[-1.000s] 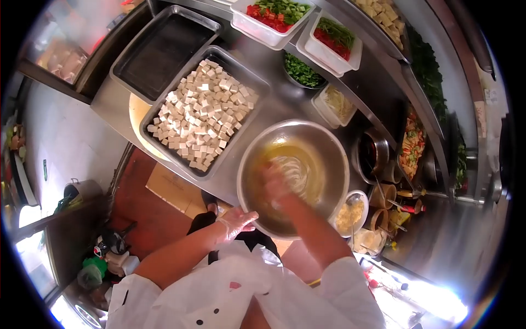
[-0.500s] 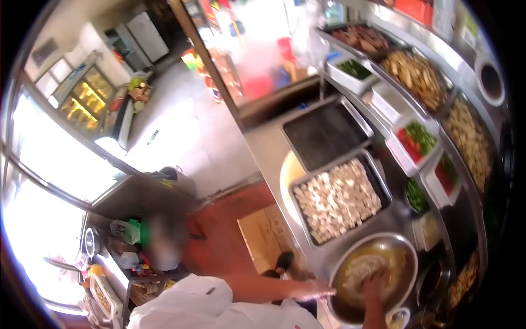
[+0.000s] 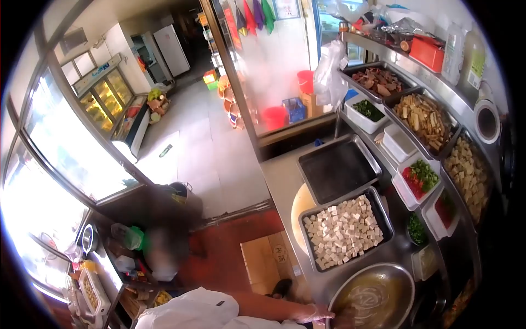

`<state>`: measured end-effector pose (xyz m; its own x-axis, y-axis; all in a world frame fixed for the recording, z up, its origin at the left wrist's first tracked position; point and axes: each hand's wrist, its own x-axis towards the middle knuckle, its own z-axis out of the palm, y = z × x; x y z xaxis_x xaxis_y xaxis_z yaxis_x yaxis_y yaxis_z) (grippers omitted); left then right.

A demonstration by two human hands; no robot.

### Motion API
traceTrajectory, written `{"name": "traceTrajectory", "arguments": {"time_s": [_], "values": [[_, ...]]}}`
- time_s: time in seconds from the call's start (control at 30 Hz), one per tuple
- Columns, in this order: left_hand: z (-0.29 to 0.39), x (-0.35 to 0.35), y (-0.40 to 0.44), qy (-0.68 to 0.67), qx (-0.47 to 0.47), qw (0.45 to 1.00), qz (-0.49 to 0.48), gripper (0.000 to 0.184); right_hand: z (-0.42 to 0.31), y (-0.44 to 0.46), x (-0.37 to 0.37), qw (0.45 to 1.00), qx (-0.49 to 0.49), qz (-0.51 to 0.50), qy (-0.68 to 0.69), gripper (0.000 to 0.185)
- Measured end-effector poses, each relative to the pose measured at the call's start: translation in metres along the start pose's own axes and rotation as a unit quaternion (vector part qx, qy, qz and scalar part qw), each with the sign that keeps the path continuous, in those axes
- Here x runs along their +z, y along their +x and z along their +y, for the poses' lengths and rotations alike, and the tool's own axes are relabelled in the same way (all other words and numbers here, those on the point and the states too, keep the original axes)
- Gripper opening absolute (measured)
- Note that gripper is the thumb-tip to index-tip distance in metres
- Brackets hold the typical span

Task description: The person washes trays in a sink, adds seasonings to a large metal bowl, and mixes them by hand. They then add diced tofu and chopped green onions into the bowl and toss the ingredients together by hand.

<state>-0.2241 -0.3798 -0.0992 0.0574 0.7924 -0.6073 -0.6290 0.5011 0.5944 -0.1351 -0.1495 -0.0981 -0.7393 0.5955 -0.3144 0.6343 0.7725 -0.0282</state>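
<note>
A large steel bowl (image 3: 406, 285) at the lower right holds a yellowish, cloudy liquid with pale swirl marks. My left hand (image 3: 316, 314), in a thin clear glove, is at the bowl's left edge, its fingers closed at the rim. Low inside the same side of the bowl is my right hand (image 3: 345, 318), dark and blurred, its fingers not distinguishable. Just beyond the bowl, a dark rectangular tray (image 3: 390, 222) carries white tofu cubes (image 3: 345, 230).
Another dark tray (image 3: 339, 167) lies farther along the counter (image 3: 279, 170). On the right stand tubs of chopped greens (image 3: 366, 111) and red and green peppers (image 3: 419, 181), plus trays of brown strips (image 3: 422, 120) and pale cubes (image 3: 467, 170). Flattened cardboard (image 3: 266, 260) lies on the red floor.
My view has tilted up, so the counter sits lower in frame. My right hand has moved from the bowl's middle to its near left side. My left hand stays at the rim.
</note>
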Motion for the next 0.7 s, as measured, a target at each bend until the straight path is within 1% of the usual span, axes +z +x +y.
{"name": "traceTrajectory", "arguments": {"time_s": [0.07, 0.3, 0.7], "values": [[0.007, 0.001, -0.002, 0.001, 0.013, 1.0, -0.01, 0.028, -0.011, 0.014, -0.008, 1.0, -0.014, 0.008, 0.004, 0.048], [0.05, -0.01, -0.008, 0.037, 0.001, 0.999, 0.011, 0.029, -0.025, 0.034, -0.033, 0.999, -0.03, 0.019, 0.006, 0.048], [0.069, -0.006, -0.012, 0.048, -0.005, 0.999, 0.018, 0.03, -0.034, 0.051, -0.046, 0.998, -0.058, 0.024, 0.008, 0.047]]}}
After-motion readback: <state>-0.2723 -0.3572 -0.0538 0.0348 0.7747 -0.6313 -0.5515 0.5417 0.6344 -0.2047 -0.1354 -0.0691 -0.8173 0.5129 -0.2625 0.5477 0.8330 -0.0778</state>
